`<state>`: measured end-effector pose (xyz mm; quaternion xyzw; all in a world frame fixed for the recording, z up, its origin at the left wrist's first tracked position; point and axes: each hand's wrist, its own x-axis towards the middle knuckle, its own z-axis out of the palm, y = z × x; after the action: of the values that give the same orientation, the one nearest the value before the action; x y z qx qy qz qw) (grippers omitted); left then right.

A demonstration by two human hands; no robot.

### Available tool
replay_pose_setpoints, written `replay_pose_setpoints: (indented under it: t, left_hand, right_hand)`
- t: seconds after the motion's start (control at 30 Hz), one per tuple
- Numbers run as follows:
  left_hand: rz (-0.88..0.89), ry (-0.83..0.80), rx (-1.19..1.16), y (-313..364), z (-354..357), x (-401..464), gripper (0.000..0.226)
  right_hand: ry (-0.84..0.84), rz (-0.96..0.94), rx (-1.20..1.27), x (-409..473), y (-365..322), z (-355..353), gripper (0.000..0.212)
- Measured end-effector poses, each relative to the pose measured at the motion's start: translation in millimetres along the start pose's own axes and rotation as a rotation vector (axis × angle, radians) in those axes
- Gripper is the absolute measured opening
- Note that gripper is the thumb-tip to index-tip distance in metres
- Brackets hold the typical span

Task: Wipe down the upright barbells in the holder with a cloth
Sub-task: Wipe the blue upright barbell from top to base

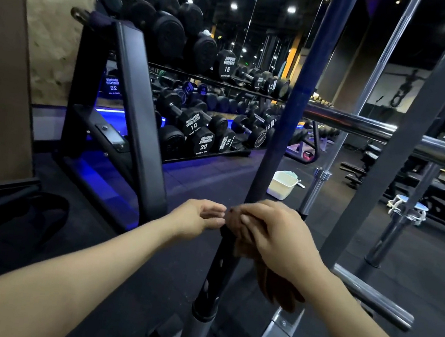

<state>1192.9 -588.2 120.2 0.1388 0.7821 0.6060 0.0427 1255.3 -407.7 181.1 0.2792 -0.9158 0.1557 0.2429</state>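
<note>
The right hand (272,234) is curling around a brown cloth (281,292) and pressing it against the dark blue barbell (295,104), low on the shaft; the fingers are wrapping toward the far side of the bar, so how fully they are closing is hidden. The cloth is bunching under the palm and hanging down past the wrist, its upper part covered by the hand. The left hand (198,216) is reaching in from the left with fingers loosely bent, their tips just beside the bar and the cloth's edge; whether they are pinching the cloth or only touching it is hard to make out. The blue barbell is standing nearly upright, its top cut off by the upper edge of the view and its lower end sitting in a black sleeve with holes (213,274) at the left end of the holder (279,331), whose base is running out of the bottom edge. A chrome barbell (368,83) is standing behind at the holder's far side, its foot partly hidden by the right hand. A grey upright post (406,141) and a horizontal chrome bar (390,131) are crossing the right side. A pale tub (281,184) is sitting on the dark floor beyond the hands. A dumbbell rack (196,102) is filling the left background, its far rows blurring into darkness and mirror reflections.
</note>
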Motion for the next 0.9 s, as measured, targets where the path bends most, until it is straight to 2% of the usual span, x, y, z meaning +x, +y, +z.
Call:
replay_pose_setpoints:
  t: [0.07, 0.13, 0.27, 0.5, 0.6, 0.67, 0.73, 0.8, 0.9]
  left_hand:
    - [0.008, 0.056, -0.001, -1.9, -8.5, -4.1, 0.017]
    - [-0.003, 0.118, -0.015, -5.1, -17.2, -7.9, 0.020]
    - [-0.012, 0.149, 0.034, -11.1, -20.0, -10.0, 0.025]
    - [-0.017, 0.126, 0.015, -5.1, -5.8, 1.8, 0.017]
    - [-0.039, 0.139, 0.076, -4.7, -2.9, 1.8, 0.042]
    - [-0.077, 0.143, 0.010, -8.0, -3.5, 1.1, 0.046]
    - [-0.078, 0.123, -0.090, -7.8, -2.2, -0.4, 0.039]
    - [-0.048, 0.089, -0.168, -4.3, 1.5, -0.6, 0.021]
    - [-0.046, 0.079, -0.211, -0.6, 7.5, 2.0, 0.022]
  right_hand:
    - [0.050, -0.042, -0.007, 13.1, -9.2, 12.8, 0.030]
    - [0.079, -0.041, -0.069, 26.6, -12.7, 30.7, 0.030]
    - [-0.076, 0.101, -0.293, 40.8, -17.7, 50.9, 0.025]
    - [-0.030, 0.133, -0.095, 9.1, -10.2, 27.7, 0.027]
    - [-0.058, 0.170, -0.148, 31.7, -19.2, 38.8, 0.027]
    - [-0.061, 0.200, -0.160, 42.7, -21.7, 44.5, 0.024]
    - [-0.058, 0.204, -0.131, 35.7, -16.9, 45.0, 0.026]
    - [-0.036, 0.178, -0.078, 18.5, -8.4, 37.9, 0.028]
    - [-0.034, 0.184, 0.007, 1.2, 4.0, 24.6, 0.026]
